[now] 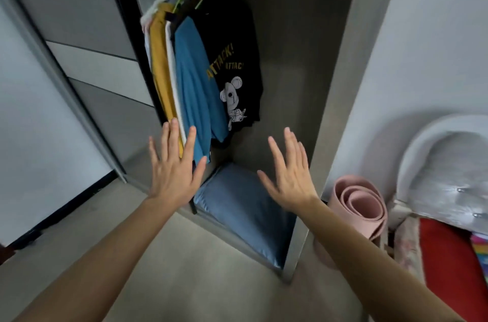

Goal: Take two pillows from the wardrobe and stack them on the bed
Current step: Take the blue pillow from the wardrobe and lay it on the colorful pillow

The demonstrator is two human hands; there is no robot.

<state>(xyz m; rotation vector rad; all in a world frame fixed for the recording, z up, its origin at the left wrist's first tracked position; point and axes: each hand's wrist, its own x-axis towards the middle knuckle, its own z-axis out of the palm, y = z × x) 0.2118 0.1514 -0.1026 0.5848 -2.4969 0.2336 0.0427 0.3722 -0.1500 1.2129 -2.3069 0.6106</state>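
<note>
A blue-grey pillow lies flat on the floor of the open wardrobe, filling its lower right corner. Whether another pillow lies under it is hidden. My left hand is stretched out with fingers spread, above the pillow's left end and in front of the hanging shirts. My right hand is also spread, held over the pillow's right half. Neither hand touches the pillow and both hold nothing. A strip of the bed with a red cover shows at the far right.
Hanging shirts in yellow, white, blue and black fill the wardrobe's left side. The sliding door stands pushed left. A rolled pink mat leans beside the wardrobe's right wall, with a white padded headboard behind it.
</note>
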